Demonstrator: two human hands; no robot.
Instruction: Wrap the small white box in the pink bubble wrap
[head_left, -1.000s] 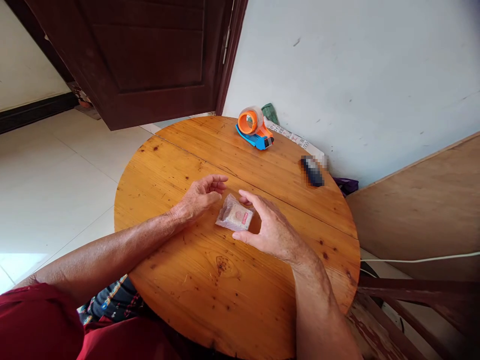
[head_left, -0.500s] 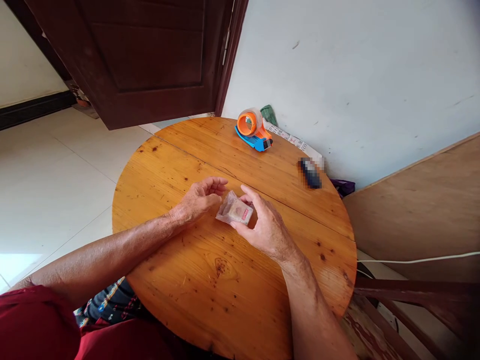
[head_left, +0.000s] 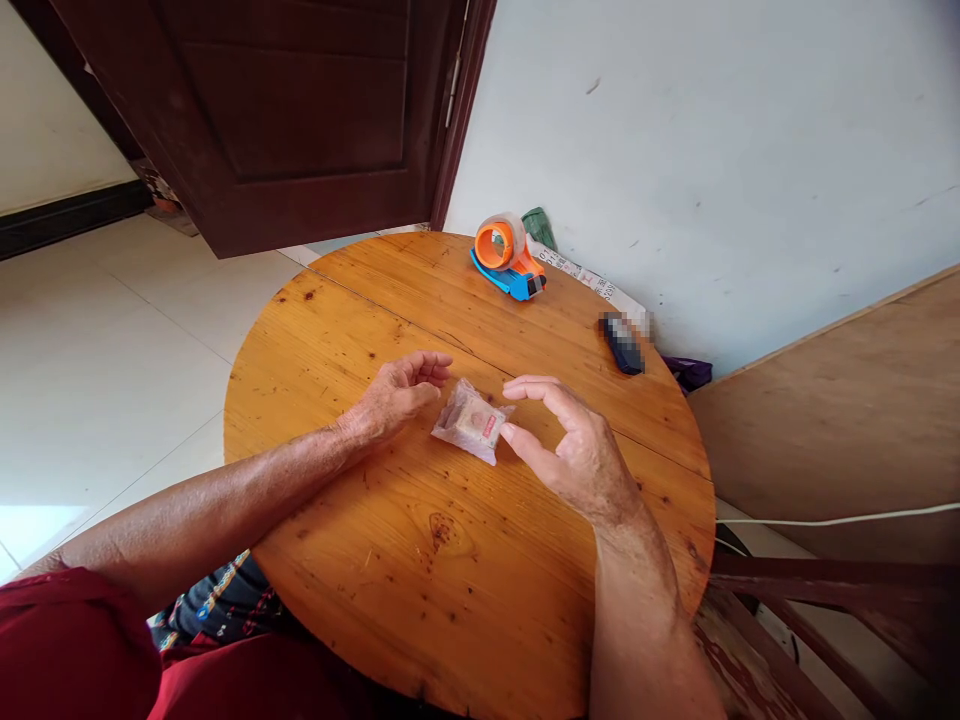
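Note:
A small pale block with a red label, wrapped in clear plastic (head_left: 474, 422), lies flat near the middle of the round wooden table (head_left: 442, 610). Just left of it rests my left hand (head_left: 401, 395), its fingers loosely curved and apart, holding nothing. On the other side, my right hand (head_left: 581, 445) is open, thumb and fingers spread toward the packet. The thumb tip is close to the packet's right edge; whether it touches is hard to tell.
An orange and blue tape dispenser (head_left: 510, 258) stands at the table's far edge. A dark, partly blurred object (head_left: 622, 345) lies at the back right. Behind are a printed strip (head_left: 589, 280), a white wall and a dark red door (head_left: 300, 110).
My right hand has drawn back to the right from around the packet, and its fingers have spread wider. The packet's right end now shows. My left hand has hardly moved.

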